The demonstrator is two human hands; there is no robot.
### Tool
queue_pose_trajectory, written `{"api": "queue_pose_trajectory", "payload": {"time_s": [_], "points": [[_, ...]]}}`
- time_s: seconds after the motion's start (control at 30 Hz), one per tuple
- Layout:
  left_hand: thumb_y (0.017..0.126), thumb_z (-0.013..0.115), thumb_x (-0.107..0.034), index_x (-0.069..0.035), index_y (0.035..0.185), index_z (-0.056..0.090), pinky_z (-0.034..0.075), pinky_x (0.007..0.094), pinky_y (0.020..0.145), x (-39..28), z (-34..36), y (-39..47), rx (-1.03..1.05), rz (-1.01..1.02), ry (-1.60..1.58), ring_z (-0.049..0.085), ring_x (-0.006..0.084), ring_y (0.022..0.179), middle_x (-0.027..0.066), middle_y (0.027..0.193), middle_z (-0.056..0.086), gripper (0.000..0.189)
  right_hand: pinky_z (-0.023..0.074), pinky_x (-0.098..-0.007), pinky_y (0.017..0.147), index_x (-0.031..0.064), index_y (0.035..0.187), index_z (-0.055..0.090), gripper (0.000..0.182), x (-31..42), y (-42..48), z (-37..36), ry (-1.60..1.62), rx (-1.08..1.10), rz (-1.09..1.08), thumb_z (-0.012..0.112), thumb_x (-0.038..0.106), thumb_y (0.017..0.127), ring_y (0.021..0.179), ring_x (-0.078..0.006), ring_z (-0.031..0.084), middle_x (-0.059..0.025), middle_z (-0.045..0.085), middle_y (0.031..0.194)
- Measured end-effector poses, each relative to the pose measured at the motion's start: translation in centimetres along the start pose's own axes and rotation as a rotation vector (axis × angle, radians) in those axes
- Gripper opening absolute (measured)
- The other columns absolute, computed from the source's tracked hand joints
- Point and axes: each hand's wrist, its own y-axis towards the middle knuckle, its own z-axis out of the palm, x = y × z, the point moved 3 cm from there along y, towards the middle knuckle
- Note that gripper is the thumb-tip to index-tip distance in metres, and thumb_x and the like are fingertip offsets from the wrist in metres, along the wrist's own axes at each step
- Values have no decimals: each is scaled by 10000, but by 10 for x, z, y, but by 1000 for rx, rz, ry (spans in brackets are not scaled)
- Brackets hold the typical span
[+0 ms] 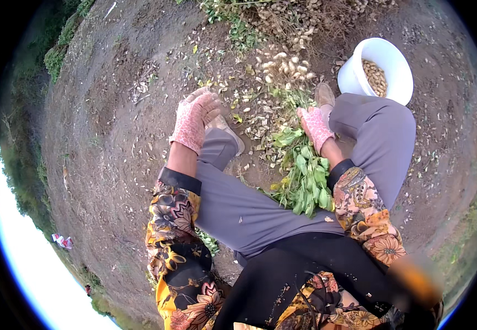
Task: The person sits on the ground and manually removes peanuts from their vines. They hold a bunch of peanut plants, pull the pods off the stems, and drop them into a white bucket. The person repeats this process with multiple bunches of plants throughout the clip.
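My right hand [315, 127], in a pink patterned glove, grips a leafy bunch of peanut plants [304, 173] by the stems. Its green leaves hang back over my thigh, while the peanut pods [285, 68] at the root end point away from me near my right shoe [325, 95]. My left hand [197, 117], gloved the same way, is raised above my left shoe [227, 131], apart from the plants. Its fingers look bent, and the palm side is hidden.
A white bucket [349, 76] partly filled with peanut pods [374, 77] stands tilted beyond my right knee. Ahead lies a large heap of uprooted peanut plants [300, 20]. Fallen leaves and bits litter the soil [110, 136]. A red-and-white bag [62, 241] lies far left.
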Motion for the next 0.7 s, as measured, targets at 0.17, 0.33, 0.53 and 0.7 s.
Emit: {"api": "queue_pose_trajectory", "payload": {"time_s": [0.17, 0.33, 0.53, 0.7], "points": [[859, 577, -119, -6, 1145, 526, 545, 285, 729, -7, -6, 0, -164, 125, 65, 637, 196, 860, 120, 1004, 632, 312, 417, -447, 662, -80, 844, 571, 417, 3, -4, -12, -199, 23, 131, 549, 336, 858, 744, -374, 555, -258, 586, 783], [866, 578, -171, 9, 1107, 595, 485, 279, 843, 11, 13, 6, -4, -41, 459, 598, 168, 969, 84, 1043, 629, 301, 427, -450, 675, -61, 837, 587, 405, -9, -7, 15, -113, 59, 84, 543, 342, 845, 724, -367, 551, -222, 585, 751], [882, 573, -254, -21, 1078, 606, 485, 272, 736, 35, 41, 11, 234, -239, 504, 589, 145, 874, 64, 988, 628, 306, 420, -357, 589, -72, 836, 581, 315, 28, -22, 8, 294, 97, 116, 561, 239, 883, 659, -177, 522, -114, 579, 697], [867, 574, -231, -21, 1047, 618, 492, 271, 642, 43, 46, 12, 238, -151, 594, 607, 141, 765, 74, 915, 651, 280, 432, -340, 566, -46, 815, 583, 296, 42, -28, 9, 221, 233, 52, 554, 235, 903, 634, -154, 512, -71, 547, 668]]}}
